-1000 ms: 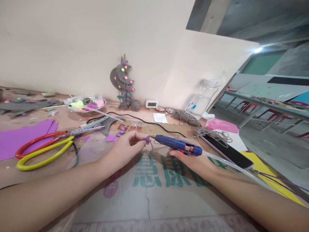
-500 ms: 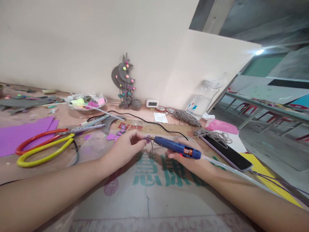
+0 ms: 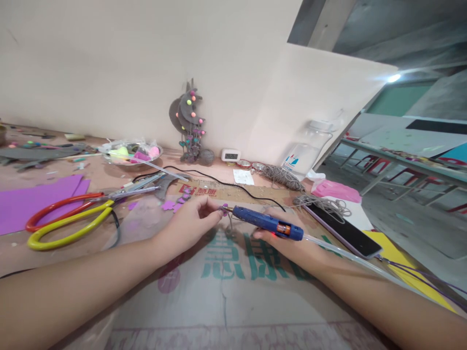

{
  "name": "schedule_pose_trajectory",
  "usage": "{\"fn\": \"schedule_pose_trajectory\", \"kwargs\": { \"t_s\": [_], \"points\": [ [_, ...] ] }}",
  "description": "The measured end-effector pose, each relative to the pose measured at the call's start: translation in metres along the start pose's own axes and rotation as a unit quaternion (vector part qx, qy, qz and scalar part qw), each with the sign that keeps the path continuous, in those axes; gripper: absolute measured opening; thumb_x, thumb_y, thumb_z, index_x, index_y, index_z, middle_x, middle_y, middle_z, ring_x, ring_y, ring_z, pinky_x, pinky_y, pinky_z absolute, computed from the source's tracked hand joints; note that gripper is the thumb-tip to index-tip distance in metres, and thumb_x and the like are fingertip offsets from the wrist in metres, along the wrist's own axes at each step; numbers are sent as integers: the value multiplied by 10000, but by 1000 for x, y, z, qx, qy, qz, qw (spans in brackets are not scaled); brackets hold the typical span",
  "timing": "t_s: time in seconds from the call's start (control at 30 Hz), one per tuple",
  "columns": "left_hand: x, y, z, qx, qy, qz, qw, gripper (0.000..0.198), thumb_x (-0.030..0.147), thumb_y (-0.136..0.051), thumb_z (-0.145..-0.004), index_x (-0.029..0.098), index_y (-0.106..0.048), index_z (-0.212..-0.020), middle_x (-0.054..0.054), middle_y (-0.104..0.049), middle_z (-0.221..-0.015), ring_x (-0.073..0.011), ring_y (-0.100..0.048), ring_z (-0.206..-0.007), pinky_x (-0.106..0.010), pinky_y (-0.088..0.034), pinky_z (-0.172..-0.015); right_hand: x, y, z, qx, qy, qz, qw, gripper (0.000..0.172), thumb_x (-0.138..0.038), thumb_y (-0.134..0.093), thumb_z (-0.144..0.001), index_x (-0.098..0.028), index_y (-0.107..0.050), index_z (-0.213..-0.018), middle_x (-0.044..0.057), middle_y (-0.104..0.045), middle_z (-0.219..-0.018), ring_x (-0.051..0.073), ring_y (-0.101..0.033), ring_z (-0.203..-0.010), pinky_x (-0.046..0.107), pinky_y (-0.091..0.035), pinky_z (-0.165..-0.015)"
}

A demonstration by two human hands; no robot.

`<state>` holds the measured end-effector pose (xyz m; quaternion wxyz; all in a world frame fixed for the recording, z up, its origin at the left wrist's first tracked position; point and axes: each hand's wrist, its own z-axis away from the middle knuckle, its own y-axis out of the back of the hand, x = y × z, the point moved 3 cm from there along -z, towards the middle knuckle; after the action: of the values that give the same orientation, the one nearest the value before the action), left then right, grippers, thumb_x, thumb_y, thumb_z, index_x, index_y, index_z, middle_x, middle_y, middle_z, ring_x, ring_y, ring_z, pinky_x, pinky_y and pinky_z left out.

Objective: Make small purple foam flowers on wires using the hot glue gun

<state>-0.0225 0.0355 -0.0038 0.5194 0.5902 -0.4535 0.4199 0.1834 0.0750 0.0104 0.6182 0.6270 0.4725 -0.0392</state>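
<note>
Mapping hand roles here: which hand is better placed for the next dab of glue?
Right, most likely: the right hand holds the blue glue gun, which points at the small purple piece. The left hand is occupied pinching that piece.

a hand could pass over the cardboard (image 3: 255, 306) before the glue gun (image 3: 259, 219); scissors (image 3: 118, 194) obstruct its left, a phone (image 3: 346, 231) its right.

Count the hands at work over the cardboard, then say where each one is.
2: the left hand, near the middle, pinching a small purple piece; the right hand, to its right, holding the blue glue gun, which partly hides it. No others show.
</note>
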Motion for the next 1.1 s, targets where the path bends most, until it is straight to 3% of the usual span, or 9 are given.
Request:
{"fn": "schedule_pose_trajectory", "kwargs": {
  "t_s": [1.1],
  "points": [
    [-3, 0, -1, -7, -21, 1, 1000, 99, 250, -561, -769, 174, -514, -726, 28, -563, -686, -115, -530, -639, -213, -379, -575, -3, 2, 1, 27, -2, 28, 999, 243, -399, -631, -727, -198, -548, -618, -10, -530, -573, 135, -502, -547, 250, -379, -501]
  ]
}}
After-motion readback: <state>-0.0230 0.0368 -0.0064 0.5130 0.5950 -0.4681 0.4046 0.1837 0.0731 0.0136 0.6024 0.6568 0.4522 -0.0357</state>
